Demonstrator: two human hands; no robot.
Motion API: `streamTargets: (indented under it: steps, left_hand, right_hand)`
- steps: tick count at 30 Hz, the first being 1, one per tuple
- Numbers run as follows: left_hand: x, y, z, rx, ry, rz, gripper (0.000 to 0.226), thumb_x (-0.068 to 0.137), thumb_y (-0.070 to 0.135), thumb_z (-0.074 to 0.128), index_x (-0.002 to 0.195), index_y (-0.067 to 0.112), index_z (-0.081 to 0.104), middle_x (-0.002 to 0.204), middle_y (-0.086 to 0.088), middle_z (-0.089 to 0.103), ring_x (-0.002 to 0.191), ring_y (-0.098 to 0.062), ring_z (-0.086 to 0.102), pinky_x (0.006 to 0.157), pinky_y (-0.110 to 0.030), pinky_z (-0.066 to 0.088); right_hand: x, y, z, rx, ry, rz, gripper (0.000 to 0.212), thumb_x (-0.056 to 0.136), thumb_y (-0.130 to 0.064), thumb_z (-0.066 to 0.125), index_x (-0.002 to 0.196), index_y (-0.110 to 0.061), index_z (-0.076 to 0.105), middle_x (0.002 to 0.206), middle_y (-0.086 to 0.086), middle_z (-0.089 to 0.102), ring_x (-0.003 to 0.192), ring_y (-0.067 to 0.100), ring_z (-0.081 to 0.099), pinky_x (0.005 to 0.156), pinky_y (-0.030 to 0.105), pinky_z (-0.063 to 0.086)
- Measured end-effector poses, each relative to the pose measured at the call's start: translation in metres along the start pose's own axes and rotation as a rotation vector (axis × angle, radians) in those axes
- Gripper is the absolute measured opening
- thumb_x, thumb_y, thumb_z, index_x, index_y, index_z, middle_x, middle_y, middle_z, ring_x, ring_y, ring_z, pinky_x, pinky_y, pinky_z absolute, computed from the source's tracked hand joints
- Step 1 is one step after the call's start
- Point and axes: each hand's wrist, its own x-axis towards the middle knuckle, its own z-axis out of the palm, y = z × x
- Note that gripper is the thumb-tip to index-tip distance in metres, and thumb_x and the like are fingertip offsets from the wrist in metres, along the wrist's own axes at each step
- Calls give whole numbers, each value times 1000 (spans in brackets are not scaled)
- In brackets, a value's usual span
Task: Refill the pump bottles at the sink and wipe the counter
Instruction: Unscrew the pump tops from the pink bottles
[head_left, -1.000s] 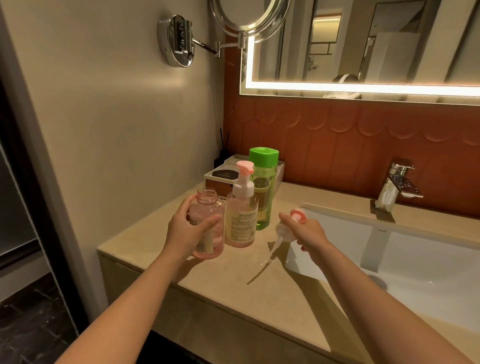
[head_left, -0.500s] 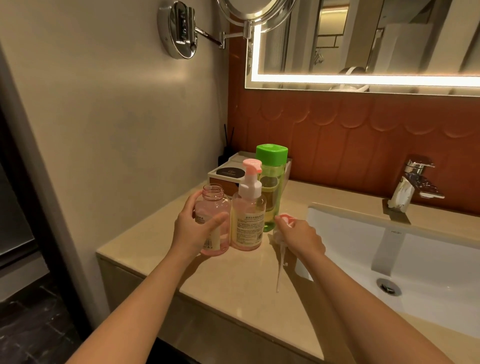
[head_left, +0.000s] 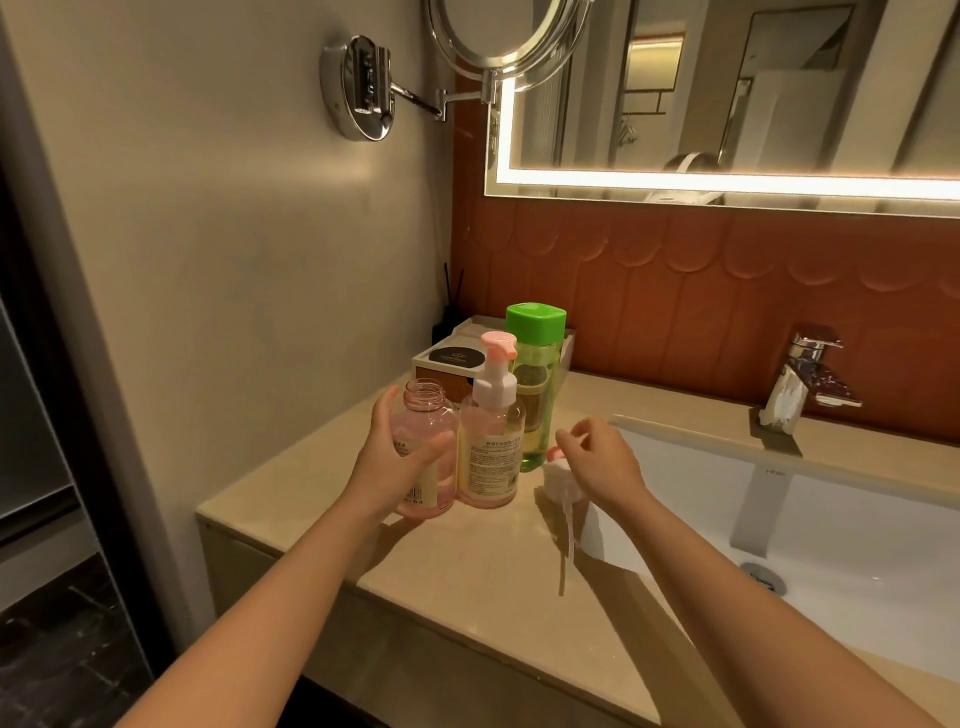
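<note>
My left hand (head_left: 395, 467) grips an open, capless pink bottle (head_left: 423, 415) standing on the beige counter (head_left: 467, 571). Right beside it stands a second pink bottle with its pump fitted (head_left: 491, 441), and behind that a tall green bottle with a green cap (head_left: 537, 374). The removed pump head (head_left: 558, 478), white with a pink top, lies on the counter by the sink's left edge, its thin tube pointing toward me. My right hand (head_left: 602, 462) hovers just over it, fingers loosely spread and not closed round it.
The white sink basin (head_left: 831, 545) fills the right side, with a chrome tap (head_left: 810, 374) behind it. A box of toiletries (head_left: 447, 364) and a reed diffuser (head_left: 449, 306) sit in the back corner. A swing-arm mirror (head_left: 509, 36) juts from the wall above.
My right hand lowered the pump head from the air onto the counter and loosened its fingers. My left hand kept hold of the open pink bottle.
</note>
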Motion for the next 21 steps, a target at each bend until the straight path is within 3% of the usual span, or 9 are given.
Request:
streamTargets:
  steps: [2,6,11,17,21]
  left_hand:
    - [-1,4,-1,-5,-13,-11,90,81,30,69,146,33,7,150,0,30,134,-25,36,102,-48,37]
    - [-4,5,-3,59,46,15,94,79,30,71,148,27,7,155,-2,19,139,-24,26,105,-43,32]
    - [-15,11,-8,178,162,89,81,82,32,68,145,25,18,151,-2,20,138,-21,24,104,-42,34]
    - [-25,20,-10,229,226,168,69,83,28,67,139,23,28,144,0,26,132,-18,29,95,-30,33]
    - [-27,27,-5,284,236,228,59,82,27,67,132,24,37,137,1,32,126,-14,31,94,-26,30]
  right_hand:
    - [-5,-17,-8,133,-29,-135,36,91,-39,54,118,-14,51,115,4,57,99,18,56,84,37,52]
    - [-18,-54,-17,268,-100,-311,43,86,-30,64,123,-16,47,107,-8,51,98,9,51,68,14,41]
    - [-14,-83,-7,261,-121,-337,49,82,-33,67,125,-18,48,114,-5,56,97,11,52,82,30,48]
    - [-4,-83,-2,203,-160,-291,57,81,-34,68,131,-18,46,129,2,56,112,21,55,91,42,50]
    - [0,-81,-3,173,-163,-275,53,80,-36,69,124,-17,46,120,1,58,100,16,55,84,37,52]
